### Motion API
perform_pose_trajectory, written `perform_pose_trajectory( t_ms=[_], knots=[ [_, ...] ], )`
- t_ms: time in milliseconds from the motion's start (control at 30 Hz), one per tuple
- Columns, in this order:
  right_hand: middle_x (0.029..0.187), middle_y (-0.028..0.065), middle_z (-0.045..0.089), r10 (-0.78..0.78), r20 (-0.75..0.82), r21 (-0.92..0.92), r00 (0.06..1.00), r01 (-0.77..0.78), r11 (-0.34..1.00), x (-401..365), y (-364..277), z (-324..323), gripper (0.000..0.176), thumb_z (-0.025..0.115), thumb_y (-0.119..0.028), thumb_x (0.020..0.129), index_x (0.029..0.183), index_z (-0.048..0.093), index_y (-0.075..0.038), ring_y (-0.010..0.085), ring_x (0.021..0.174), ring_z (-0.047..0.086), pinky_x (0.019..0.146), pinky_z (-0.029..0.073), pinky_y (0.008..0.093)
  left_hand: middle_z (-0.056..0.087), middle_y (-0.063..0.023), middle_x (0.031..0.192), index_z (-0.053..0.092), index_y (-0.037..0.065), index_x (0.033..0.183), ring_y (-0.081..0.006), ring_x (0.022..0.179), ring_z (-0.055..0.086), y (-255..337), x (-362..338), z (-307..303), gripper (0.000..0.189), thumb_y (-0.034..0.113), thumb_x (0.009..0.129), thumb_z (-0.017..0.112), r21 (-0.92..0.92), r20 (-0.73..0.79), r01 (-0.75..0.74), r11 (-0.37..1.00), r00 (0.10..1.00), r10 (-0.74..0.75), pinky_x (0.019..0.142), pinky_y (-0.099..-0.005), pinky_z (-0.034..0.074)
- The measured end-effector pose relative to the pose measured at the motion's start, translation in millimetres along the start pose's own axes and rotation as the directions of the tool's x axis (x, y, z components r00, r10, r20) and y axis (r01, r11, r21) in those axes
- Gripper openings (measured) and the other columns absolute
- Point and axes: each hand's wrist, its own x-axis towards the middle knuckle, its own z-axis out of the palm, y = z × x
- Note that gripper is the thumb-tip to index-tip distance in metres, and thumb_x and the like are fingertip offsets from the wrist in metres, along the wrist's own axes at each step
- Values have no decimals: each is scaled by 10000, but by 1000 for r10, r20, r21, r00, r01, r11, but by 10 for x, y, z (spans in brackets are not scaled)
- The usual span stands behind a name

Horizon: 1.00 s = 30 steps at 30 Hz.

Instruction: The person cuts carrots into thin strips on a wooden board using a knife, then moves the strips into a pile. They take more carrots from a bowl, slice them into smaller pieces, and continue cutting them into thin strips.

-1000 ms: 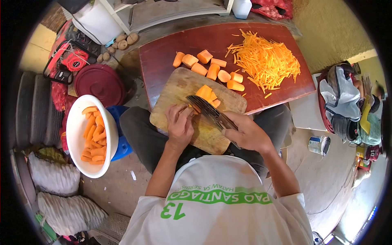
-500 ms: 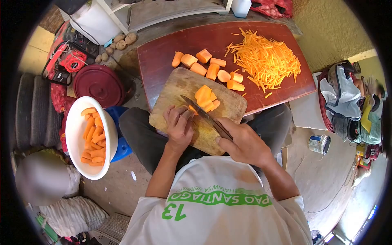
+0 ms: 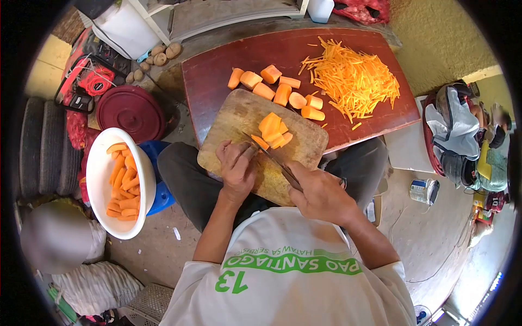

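My right hand (image 3: pixel 322 194) is wrapped around the handle of a knife (image 3: pixel 276 161), whose blade points up and left over the wooden cutting board (image 3: pixel 228 122). My left hand (image 3: pixel 238 167) rests on the board with its fingers curled in, close to the blade; whatever lies under the fingertips is hidden. Just past the blade is a thin carrot slice (image 3: pixel 260 142). Beside it, a small pile of cut carrot pieces (image 3: pixel 272 128) sits on the board. The board tilts across my lap against the edge of a red table (image 3: pixel 209 65).
Carrot chunks (image 3: pixel 282 94) lie on the table behind the board, with a heap of carrot strips (image 3: pixel 356 79) to their right. At my left stands a white basin (image 3: pixel 98 179) of carrot pieces on a blue support (image 3: pixel 162 198). A dark red lid (image 3: pixel 130 114) is behind it.
The knife and my right hand have shifted slightly down and right, the blade coming away from the pile. A carrot slice now shows more clearly past the blade. My left hand has barely moved.
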Motion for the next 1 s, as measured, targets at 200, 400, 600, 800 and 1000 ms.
perform_pose_trajectory(
  t_ms=[200, 400, 600, 800, 1000],
  knots=[
    [905, 298, 720, 37, 70, -67, 997, -32, 997, 102, 272, 136, 448, 653, -124, 926, 1342, 573, 23, 506, 887, 736, 789, 562, 590, 727, -129, 1173, 760, 25, 1140, -319, 1021, 701, -38, 43, 50, 421, -144, 756, 727, -1, -50, -26, 1000, 998, 26, 1102, -550, 437],
    [932, 295, 690, -5, 13, 224, 1000, 2, 975, 8, 237, -54, 440, 692, -145, 931, 1331, 612, 19, 477, 867, 711, 785, 553, 551, 731, -144, 1162, 752, 18, 1165, -358, 1014, 670, 19, 18, 111, 329, -50, 852, 826, -48, -89, 66, 997, 994, -71, 1036, -481, 466],
    [737, 81, 554, 20, -175, 427, 984, 58, 902, -224, 423, -159, 328, 746, -65, 968, 1264, 649, 36, 139, 612, 572, 574, 450, 329, 652, -213, 1337, 650, -2, 1386, -409, 1167, 630, 123, 160, 81, 601, 82, 859, 928, -93, 132, 334, 938, 938, -321, 1047, -479, 495],
    [766, -39, 562, 313, -120, 737, 942, -126, 664, -403, 648, -55, 175, 707, -84, 1018, 1137, 650, 30, 41, 542, 515, 487, 403, 245, 617, -196, 1347, 521, 48, 1572, -411, 1251, 569, 124, 311, 149, 767, 183, 909, 883, 98, 297, 232, 968, 921, -251, 1119, -544, 381],
    [731, -26, 589, 304, 10, 732, 952, -215, 647, -476, 693, -167, 230, 696, -126, 1012, 1182, 686, 28, 67, 499, 537, 454, 413, 265, 597, -216, 1347, 488, 68, 1600, -427, 1284, 544, 142, 509, 205, 751, 217, 958, 849, 152, 456, 208, 966, 853, -256, 1133, -543, 390]
  ],
)
